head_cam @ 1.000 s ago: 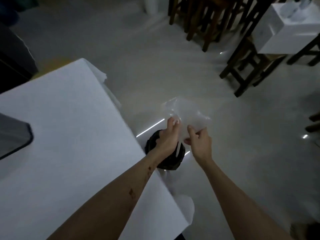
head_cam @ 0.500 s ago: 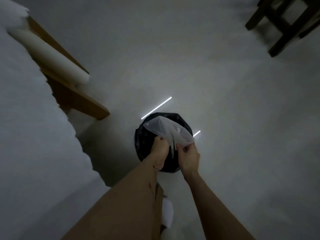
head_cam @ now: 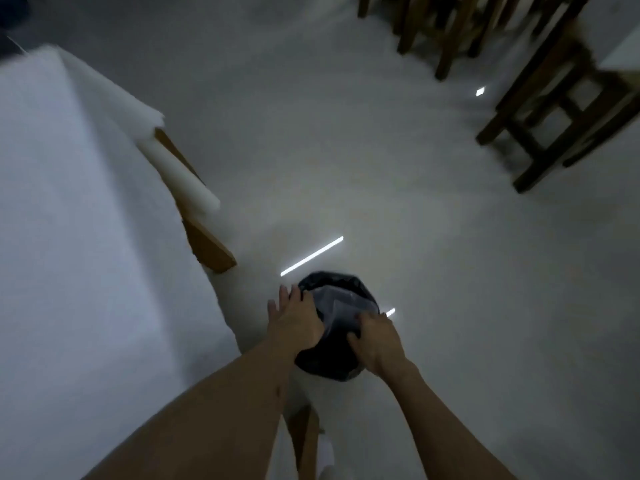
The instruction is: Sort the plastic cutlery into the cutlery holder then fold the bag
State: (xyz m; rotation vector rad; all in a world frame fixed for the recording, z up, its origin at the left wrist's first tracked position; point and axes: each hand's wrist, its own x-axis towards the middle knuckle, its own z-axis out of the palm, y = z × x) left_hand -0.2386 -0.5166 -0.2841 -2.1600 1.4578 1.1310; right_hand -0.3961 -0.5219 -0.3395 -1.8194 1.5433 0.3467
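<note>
Both hands had dropped: the clear plastic bag (head_cam: 341, 306) now lay in the black-lined bin (head_cam: 332, 362), left hand (head_cam: 296, 322) fingers spread, right hand (head_cam: 375, 337) fingers curled, pressing it, apparently discarding it.

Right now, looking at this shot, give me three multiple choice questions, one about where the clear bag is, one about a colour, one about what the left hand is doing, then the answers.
1. Where is the clear plastic bag?
A. On the white table
B. Over the bin on the floor
C. On a wooden stool

2. What colour is the bin liner?
A. Black
B. Blue
C. White

3. How is the left hand?
A. Clenched in a fist
B. Holding a fork
C. Fingers spread, flat at the bin's edge

Answers: B, the bag lies across the bin's mouth between both hands; A, the liner is plainly black; C, its fingers are splayed, while the right hand presses on the bag.
</note>
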